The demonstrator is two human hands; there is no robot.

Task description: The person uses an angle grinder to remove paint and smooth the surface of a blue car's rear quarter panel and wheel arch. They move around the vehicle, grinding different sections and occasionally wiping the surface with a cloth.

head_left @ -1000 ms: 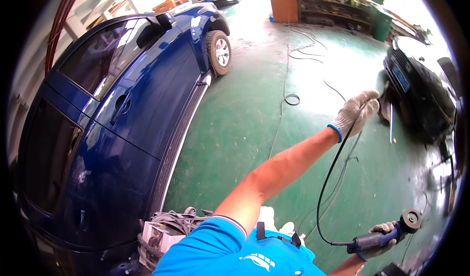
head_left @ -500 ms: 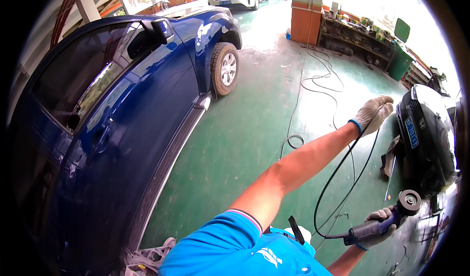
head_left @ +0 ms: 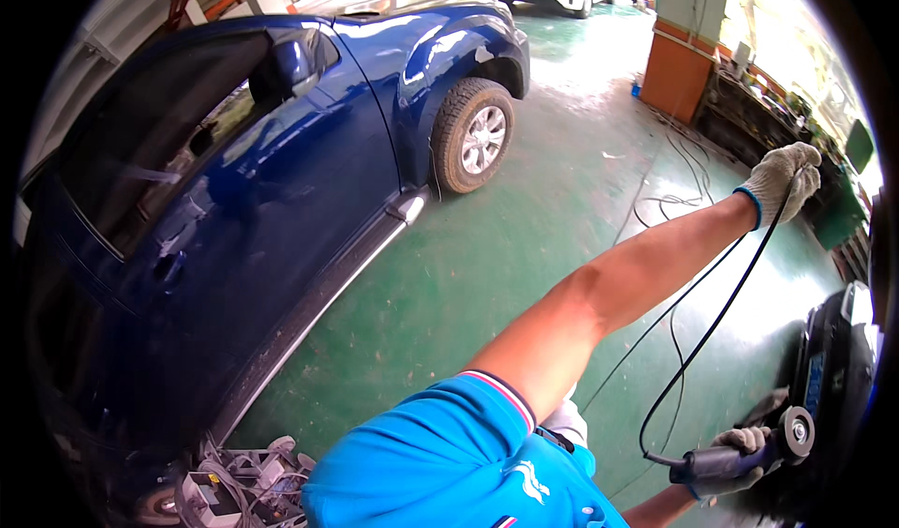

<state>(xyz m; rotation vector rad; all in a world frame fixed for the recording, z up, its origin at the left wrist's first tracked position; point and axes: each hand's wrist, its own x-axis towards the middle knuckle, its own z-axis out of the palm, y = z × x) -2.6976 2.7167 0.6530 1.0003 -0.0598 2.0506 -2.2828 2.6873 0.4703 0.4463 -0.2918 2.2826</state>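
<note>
My left hand, in a knitted work glove with a blue cuff, is stretched out to the right and closed round a black power cable. The cable droops in a loop from that hand to the tail of a dark angle grinder. At the lower right, my gloved right hand is wrapped round the grinder's body. Its round disc faces up, near a black car bumper at the right rim. Part of the right hand is hidden under the tool.
A blue pickup truck fills the left, its front wheel on the green floor. More cable lies loose beyond my left arm. A cluttered workbench stands by an orange-based pillar. Wheeled equipment sits lower left.
The view has shifted, so truck and pillar sit farther right. My left hand has risen toward the upper right, still gripping the cable, and the cable is pulled straighter. The grinder stays in my right hand.
</note>
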